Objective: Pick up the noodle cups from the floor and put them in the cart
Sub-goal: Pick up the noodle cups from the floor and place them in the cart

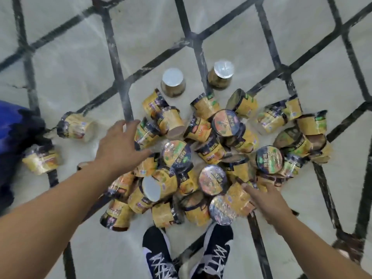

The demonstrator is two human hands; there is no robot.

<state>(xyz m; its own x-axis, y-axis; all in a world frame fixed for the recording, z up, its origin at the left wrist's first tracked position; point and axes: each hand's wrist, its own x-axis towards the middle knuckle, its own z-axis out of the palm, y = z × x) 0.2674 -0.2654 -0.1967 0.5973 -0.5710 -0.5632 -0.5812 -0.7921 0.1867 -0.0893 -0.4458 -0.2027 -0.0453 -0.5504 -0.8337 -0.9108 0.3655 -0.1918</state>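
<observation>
Roughly thirty noodle cups (205, 150) are heaped on the floor; an exact count is prevented by overlap and blur. Two hands, left (118, 147) and right (267, 200), and two shoes (159, 252) are seen.

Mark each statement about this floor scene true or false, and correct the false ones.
1. The noodle cups lie heaped on the floor. True.
2. The left hand holds two cups. False: its fingers are spread and hold nothing.
3. Two upturned cups stand apart, beyond the heap. True.
4. The right hand is far from any cup. False: it reaches a cup at the near edge of the heap.
5. The person is barefoot. False: they wear dark shoes with white laces.
</observation>
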